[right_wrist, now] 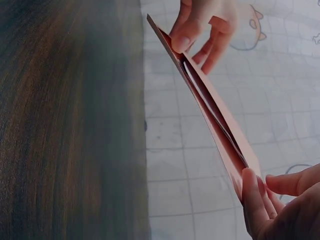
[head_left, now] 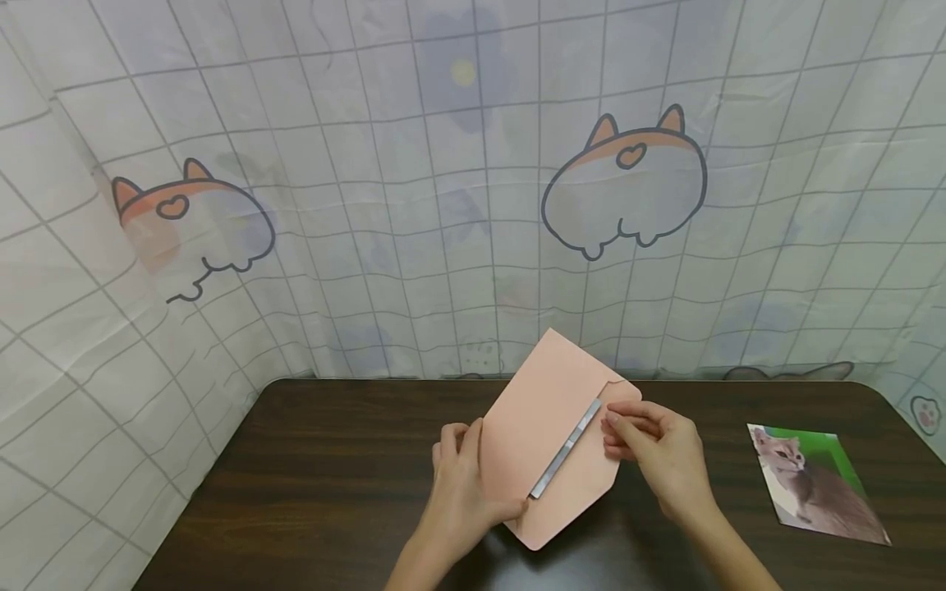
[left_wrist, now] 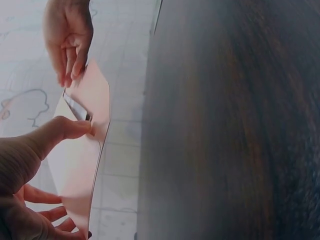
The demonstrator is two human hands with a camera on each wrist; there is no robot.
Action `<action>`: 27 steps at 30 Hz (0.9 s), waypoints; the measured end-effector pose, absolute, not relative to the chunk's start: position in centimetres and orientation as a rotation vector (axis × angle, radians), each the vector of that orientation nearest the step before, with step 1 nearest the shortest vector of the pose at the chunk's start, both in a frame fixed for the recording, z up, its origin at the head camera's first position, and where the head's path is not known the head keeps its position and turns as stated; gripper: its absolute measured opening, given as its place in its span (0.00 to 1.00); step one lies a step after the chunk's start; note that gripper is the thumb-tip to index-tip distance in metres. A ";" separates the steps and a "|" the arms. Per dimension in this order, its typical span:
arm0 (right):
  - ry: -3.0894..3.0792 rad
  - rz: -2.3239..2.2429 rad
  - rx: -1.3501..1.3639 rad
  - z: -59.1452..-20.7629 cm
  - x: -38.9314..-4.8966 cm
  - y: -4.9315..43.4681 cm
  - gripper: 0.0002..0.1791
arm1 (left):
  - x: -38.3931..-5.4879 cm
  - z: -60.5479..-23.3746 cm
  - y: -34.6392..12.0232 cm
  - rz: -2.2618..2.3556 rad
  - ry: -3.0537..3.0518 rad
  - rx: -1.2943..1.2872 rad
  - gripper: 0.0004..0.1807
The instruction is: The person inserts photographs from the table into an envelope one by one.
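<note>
A pink envelope [head_left: 528, 410] is held tilted above the dark table, its flap lifted open. My left hand [head_left: 461, 484] grips its left lower side, thumb over the opening and fingers behind. A thin grey-white strip, the edge of a flat card [head_left: 565, 450], shows in the opening; the rest of it is hidden inside. My right hand [head_left: 661, 451] is at the envelope's right end, fingertips touching it near the opening. In the right wrist view, the thumb [right_wrist: 285, 183] of that hand stands a little apart from its fingers.
A photo of a cat [head_left: 820, 484] on a green background lies on the dark wooden table [head_left: 310, 476], to the right of my right hand. Behind the table hangs a white checked curtain [head_left: 399, 246] with cartoon corgi prints.
</note>
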State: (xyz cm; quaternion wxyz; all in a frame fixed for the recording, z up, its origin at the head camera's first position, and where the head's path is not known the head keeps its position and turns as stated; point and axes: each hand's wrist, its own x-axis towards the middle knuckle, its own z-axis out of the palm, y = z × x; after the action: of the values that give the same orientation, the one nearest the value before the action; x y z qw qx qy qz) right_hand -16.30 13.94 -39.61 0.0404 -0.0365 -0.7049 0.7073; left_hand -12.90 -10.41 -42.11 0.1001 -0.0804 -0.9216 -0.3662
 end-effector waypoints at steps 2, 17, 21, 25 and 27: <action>-2.146 2.158 -0.105 -39.5 -16.3 14.0 0.17 | -13.0 -42.2 -10.5 -1.108 -2.738 -0.250 0.59; -2.070 1.965 -0.121 -39.2 -17.1 16.4 0.13 | -13.3 -42.9 -10.7 -1.123 -2.738 -0.282 0.57; -2.114 1.888 -0.112 -39.3 -17.4 17.4 0.13 | -13.3 -42.9 -10.7 -1.151 -2.739 -0.267 0.56; -2.133 1.846 -0.114 -39.5 -17.7 18.4 0.08 | -13.3 -42.9 -10.6 -1.224 -2.744 -0.235 0.57; -2.142 1.820 -0.118 -39.7 -17.9 19.0 0.06 | -13.4 -42.9 -10.5 -1.265 -2.741 -0.217 0.57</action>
State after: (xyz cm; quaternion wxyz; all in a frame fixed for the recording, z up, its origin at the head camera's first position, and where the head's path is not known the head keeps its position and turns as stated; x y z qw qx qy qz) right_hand -17.87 18.98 -39.69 0.1637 -0.0414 -0.7511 0.6382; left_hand -13.38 -10.52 -42.91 0.0574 -0.0716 -0.9041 -0.4173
